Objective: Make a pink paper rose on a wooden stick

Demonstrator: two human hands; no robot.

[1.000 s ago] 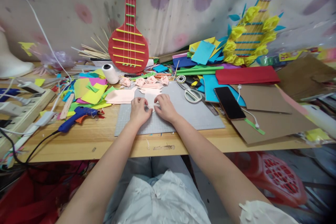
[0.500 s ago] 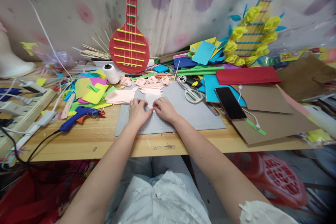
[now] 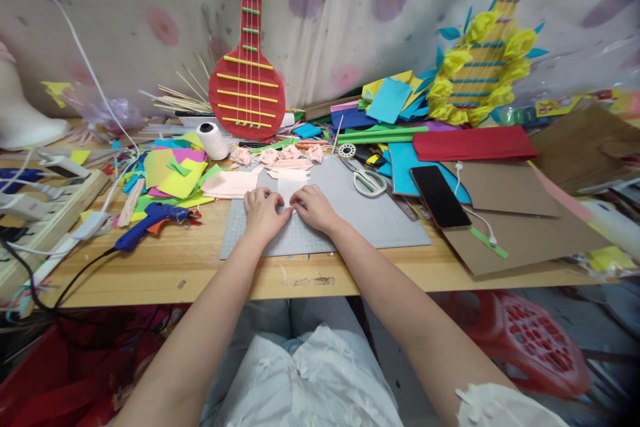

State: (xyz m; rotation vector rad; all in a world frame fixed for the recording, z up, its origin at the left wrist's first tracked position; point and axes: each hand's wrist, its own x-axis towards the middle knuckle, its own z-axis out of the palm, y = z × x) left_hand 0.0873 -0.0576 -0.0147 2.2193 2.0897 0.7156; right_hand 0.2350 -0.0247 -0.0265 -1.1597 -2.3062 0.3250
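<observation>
Pale pink paper strip point(image 3: 293, 181), lying on grey cutting mat point(image 3: 370, 230), near end between the hands. Left hand point(image 3: 263, 212) and right hand point(image 3: 316, 208): fingers curled, thumbs and forefingers pinching that end, tips almost meeting; a second ago, a wider gap. Beyond: white-handled scissors point(image 3: 369, 183), right; pink paper flowers point(image 3: 269, 157), in a row; red stringed instrument point(image 3: 247, 95), upright, unmoved.

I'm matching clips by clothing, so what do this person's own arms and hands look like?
The left hand and right hand are ungloved, and both forearms are bare, with no watch or bracelet showing. A short white sleeve with a ruffled edge shows on the right upper arm; the left sleeve is out of view. The top is also white.
</observation>
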